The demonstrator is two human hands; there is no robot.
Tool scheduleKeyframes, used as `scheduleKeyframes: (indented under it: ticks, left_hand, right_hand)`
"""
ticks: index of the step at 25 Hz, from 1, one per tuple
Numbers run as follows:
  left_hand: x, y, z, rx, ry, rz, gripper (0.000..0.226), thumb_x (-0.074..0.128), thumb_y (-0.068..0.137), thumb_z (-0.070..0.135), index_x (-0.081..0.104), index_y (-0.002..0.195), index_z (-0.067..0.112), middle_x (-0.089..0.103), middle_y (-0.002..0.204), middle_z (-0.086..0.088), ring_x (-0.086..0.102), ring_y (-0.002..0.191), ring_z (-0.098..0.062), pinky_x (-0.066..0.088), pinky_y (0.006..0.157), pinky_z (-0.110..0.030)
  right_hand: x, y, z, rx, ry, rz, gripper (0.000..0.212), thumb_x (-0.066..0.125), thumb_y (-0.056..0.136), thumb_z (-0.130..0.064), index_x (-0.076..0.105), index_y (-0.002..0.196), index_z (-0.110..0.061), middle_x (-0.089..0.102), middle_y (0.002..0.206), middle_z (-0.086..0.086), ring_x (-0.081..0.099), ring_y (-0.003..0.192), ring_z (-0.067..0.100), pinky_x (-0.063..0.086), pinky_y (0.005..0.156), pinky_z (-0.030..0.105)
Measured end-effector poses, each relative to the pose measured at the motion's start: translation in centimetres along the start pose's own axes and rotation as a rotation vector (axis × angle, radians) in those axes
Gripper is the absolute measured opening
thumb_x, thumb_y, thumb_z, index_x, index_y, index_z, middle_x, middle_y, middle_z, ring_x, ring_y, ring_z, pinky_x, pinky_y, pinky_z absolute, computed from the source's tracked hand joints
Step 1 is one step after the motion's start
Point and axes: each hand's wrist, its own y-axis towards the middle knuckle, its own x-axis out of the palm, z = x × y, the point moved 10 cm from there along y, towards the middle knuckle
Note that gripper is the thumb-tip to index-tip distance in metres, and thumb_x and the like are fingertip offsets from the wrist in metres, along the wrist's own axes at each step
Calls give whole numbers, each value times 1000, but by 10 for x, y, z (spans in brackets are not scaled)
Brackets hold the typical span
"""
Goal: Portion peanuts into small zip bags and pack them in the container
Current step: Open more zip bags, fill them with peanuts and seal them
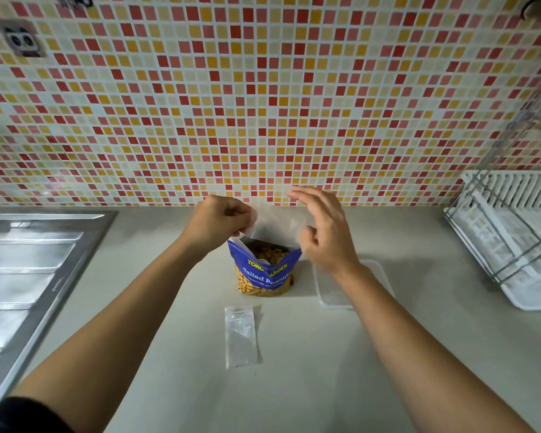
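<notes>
A blue bag of salted peanuts (265, 273) stands open on the counter, with peanuts showing in its mouth. Just above it hangs a small clear zip bag (274, 223). My left hand (219, 223) pinches that bag's left edge. My right hand (320, 228) is at its right edge, fingers curled and partly spread; whether they grip the plastic is unclear. A second clear zip bag (241, 336) lies flat in front of the peanut bag. A clear rectangular container (328, 295) sits to the right, partly hidden under my right forearm.
A steel sink drainboard (28, 276) fills the left side. A white dish rack with wire frame (512, 245) stands at the right. The mosaic tile wall (263, 104) rises right behind the peanut bag. The grey counter (294, 385) stretches toward me.
</notes>
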Motion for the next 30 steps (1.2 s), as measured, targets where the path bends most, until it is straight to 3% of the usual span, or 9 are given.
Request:
scheduleKeyframes:
  ticks: [2,5,9,14,17,21,24,27,30]
  left_hand:
    - [0,0,8,35,10,-3,12,62,86,9,71,92,7,66,70,3,62,62,-8,53,65,-22]
    - [5,0,15,60,46,-22,12,62,85,9,72,91,8,66,70,5,61,61,-4,51,62,-18]
    - [10,-4,22,96,88,-2,15,62,84,7,73,94,7,68,82,-1,62,76,-12,50,67,-21]
    - [17,-7,24,121,119,-20,16,63,81,4,75,91,8,72,86,-4,65,83,-18,54,75,-30]
    - [15,-4,18,97,70,-21,18,62,86,15,72,101,11,71,98,-2,64,89,-17,54,74,-27]
    - [-7,4,-15,32,413,127,41,56,89,38,59,119,10,61,120,-4,59,102,-21,48,79,-28]
    - [4,5,-46,-66,435,21,35,62,87,28,59,113,5,65,107,-12,60,97,-22,47,70,-24]
    - [22,5,-33,32,278,-15,17,61,88,20,65,99,9,67,89,-7,59,81,-16,42,59,-15]
    - [48,3,-24,55,283,-123,20,54,92,25,66,99,11,64,80,-5,55,72,-17,39,55,-19]
  right_hand:
    - [19,0,-6,-10,-61,-171,57,58,81,-33,47,133,-12,51,136,3,39,125,11,27,109,24]
    - [41,-4,0,86,-91,-339,93,70,67,-61,37,141,-17,44,143,-1,38,129,14,22,109,22]
    - [35,-3,1,96,-97,-239,83,73,67,-57,47,134,-16,57,127,0,49,116,18,37,101,30]
    - [33,-9,5,131,-20,-220,67,77,67,-45,55,124,-17,62,119,-2,54,109,15,41,92,25]
    - [31,-14,14,179,105,-171,62,80,68,-38,59,121,-16,65,116,-2,58,101,10,44,86,20]
    - [32,-23,32,276,158,-157,63,80,67,-40,58,121,-16,66,108,-3,58,92,5,48,82,19]
    - [41,-41,50,430,167,-221,66,77,69,-44,55,125,-17,63,112,-5,57,95,7,49,79,19]
    - [50,-58,64,547,209,-247,62,76,71,-44,57,124,-19,65,114,-4,60,96,10,53,79,25]
    - [55,-64,71,625,224,-261,57,76,71,-42,58,121,-21,66,108,-5,60,89,8,55,77,29]
